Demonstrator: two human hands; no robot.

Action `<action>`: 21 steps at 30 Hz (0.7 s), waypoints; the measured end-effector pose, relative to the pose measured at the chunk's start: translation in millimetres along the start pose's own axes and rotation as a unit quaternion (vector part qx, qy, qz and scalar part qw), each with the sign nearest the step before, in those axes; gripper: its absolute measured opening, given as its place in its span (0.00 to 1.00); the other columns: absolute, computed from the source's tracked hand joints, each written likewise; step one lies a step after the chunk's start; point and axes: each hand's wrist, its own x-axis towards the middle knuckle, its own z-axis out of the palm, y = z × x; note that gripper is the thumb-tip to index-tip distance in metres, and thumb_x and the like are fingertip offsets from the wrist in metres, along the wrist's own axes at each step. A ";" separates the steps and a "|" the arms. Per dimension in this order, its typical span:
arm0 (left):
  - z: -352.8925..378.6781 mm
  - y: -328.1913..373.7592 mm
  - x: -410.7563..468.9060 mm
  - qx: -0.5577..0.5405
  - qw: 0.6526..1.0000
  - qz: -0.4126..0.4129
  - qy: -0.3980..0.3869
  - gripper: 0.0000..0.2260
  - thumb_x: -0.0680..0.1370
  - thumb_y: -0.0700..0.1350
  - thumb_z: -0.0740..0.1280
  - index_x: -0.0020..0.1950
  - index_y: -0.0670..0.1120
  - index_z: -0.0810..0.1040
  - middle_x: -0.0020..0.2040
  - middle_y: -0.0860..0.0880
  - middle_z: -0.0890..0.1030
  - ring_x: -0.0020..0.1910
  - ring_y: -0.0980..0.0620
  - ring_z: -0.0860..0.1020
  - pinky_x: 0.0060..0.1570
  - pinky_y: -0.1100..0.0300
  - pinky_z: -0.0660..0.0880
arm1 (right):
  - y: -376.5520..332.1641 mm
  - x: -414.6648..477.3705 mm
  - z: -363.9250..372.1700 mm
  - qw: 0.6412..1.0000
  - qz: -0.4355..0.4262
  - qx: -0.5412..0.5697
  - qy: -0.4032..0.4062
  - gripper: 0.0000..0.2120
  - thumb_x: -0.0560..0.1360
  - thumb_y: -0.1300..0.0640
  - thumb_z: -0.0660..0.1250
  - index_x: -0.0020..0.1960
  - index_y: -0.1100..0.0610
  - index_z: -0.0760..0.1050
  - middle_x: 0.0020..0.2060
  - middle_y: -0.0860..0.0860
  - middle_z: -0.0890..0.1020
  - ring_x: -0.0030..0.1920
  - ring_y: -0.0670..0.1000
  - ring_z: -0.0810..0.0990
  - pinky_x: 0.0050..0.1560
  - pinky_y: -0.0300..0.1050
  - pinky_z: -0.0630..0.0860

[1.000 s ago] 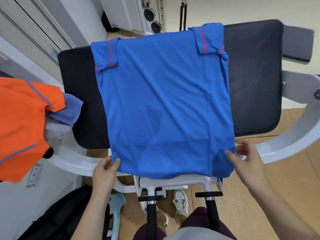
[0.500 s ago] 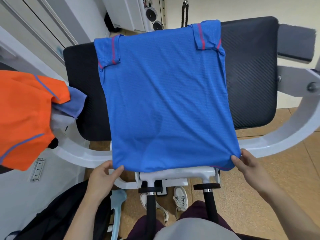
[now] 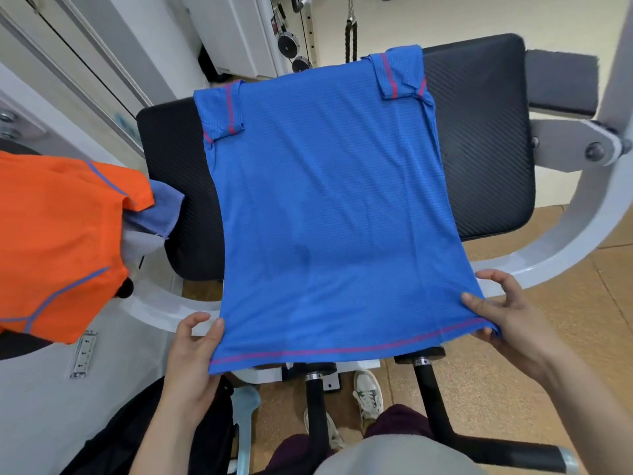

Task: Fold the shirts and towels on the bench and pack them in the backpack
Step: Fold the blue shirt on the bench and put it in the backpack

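Observation:
A blue shirt (image 3: 329, 207) with pink trim lies back-up across the black padded bench (image 3: 479, 149), both sleeves folded in over its back. Its hem hangs off the near edge of the bench. My left hand (image 3: 195, 351) pinches the hem's left corner between thumb and fingers. My right hand (image 3: 496, 313) pinches the right corner, thumb on top. The hem is lifted toward me so its pink stripe shows. An orange shirt (image 3: 58, 241) with blue piping lies at the left, over a lavender towel (image 3: 161, 210). A black backpack (image 3: 113, 437) sits low at the left, partly hidden by my left arm.
The bench's white curved frame (image 3: 565, 234) runs around the pad's near side. Two black handle bars (image 3: 428, 399) stick out below the hem toward my legs. A cable machine with pulleys (image 3: 291, 46) stands behind the bench. The floor (image 3: 513, 371) is tan.
Both hands have closed on the shirt's lower corners and drawn the hem up and toward me, so the pink stripe shows. The view has shifted slightly.

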 end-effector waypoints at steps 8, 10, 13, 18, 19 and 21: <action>-28.7 16.9 -6.0 -0.098 0.978 0.033 -0.184 0.13 0.61 0.37 0.73 0.44 0.45 0.86 0.52 0.44 0.84 0.51 0.49 0.83 0.46 0.62 0.80 | -13.3 -47.3 3.0 0.994 -0.071 0.046 -0.064 0.15 0.65 0.67 0.67 0.51 0.60 0.77 0.40 0.56 0.85 0.42 0.50 0.84 0.44 0.36 0.80; -35.4 21.5 -8.4 -0.005 0.980 0.082 -0.179 0.19 0.68 0.25 0.67 0.46 0.47 0.87 0.51 0.46 0.85 0.50 0.52 0.84 0.46 0.65 0.80 | -16.7 -58.2 2.4 0.995 -0.069 -0.009 -0.075 0.21 0.66 0.70 0.65 0.58 0.61 0.76 0.48 0.58 0.85 0.49 0.51 0.85 0.50 0.38 0.80; -41.0 28.0 -9.0 0.122 0.974 0.122 -0.145 0.22 0.73 0.22 0.63 0.49 0.48 0.84 0.46 0.50 0.86 0.47 0.54 0.84 0.43 0.68 0.79 | -23.4 -67.5 6.6 0.978 -0.111 -0.177 -0.016 0.19 0.72 0.74 0.66 0.58 0.58 0.77 0.48 0.53 0.86 0.47 0.45 0.84 0.49 0.35 0.77; -38.6 39.6 -0.5 0.192 0.968 0.153 -0.047 0.14 0.75 0.35 0.70 0.35 0.52 0.85 0.33 0.52 0.84 0.33 0.54 0.80 0.38 0.62 0.76 | -33.8 -59.1 16.3 0.915 -0.226 -0.316 0.112 0.12 0.74 0.70 0.69 0.44 0.53 0.80 0.34 0.44 0.85 0.28 0.38 0.77 0.28 0.26 0.68; -35.8 43.8 2.7 0.193 0.966 0.170 -0.035 0.12 0.75 0.38 0.71 0.34 0.51 0.84 0.31 0.53 0.83 0.31 0.55 0.78 0.37 0.62 0.74 | -37.9 -53.4 16.2 0.910 -0.241 -0.314 0.124 0.13 0.74 0.67 0.70 0.40 0.49 0.82 0.33 0.43 0.85 0.28 0.39 0.77 0.28 0.27 0.68; -26.3 53.6 8.7 0.189 0.958 0.213 -0.024 0.09 0.74 0.40 0.72 0.35 0.50 0.84 0.36 0.53 0.82 0.35 0.59 0.77 0.40 0.65 0.72 | -48.5 -39.1 16.7 0.911 -0.259 -0.291 0.137 0.13 0.75 0.61 0.70 0.39 0.43 0.82 0.34 0.42 0.84 0.34 0.39 0.79 0.33 0.28 0.70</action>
